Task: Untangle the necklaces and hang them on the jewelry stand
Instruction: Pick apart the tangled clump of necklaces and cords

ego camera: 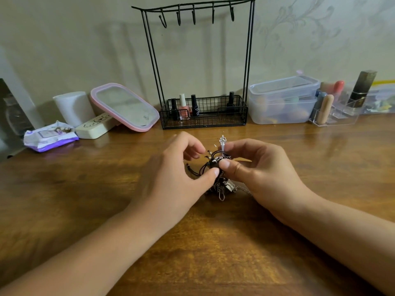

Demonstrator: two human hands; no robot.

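Head view shows my left hand [181,167] and right hand [252,165] both pinching the knotted necklaces [215,174] just above the table [85,189]; I should tease one cord loose gently before approaching the jewelry stand [201,60].

Brown wood table [85,189], glossy. Far edge by the wall, left to right: wipes pack [50,137], cream case [94,127] with a white cylinder [73,107] behind it, pink mirror [125,106] tilted and leaning on the case, black wire stand [203,116] at centre with polish bottles in its basket, two stacked clear tubs [282,101], clear organizer [335,116], zip bag [382,99] far right. Near centre: tangled necklaces [215,178] between the two hands, chain end trailing on the wood to the right.
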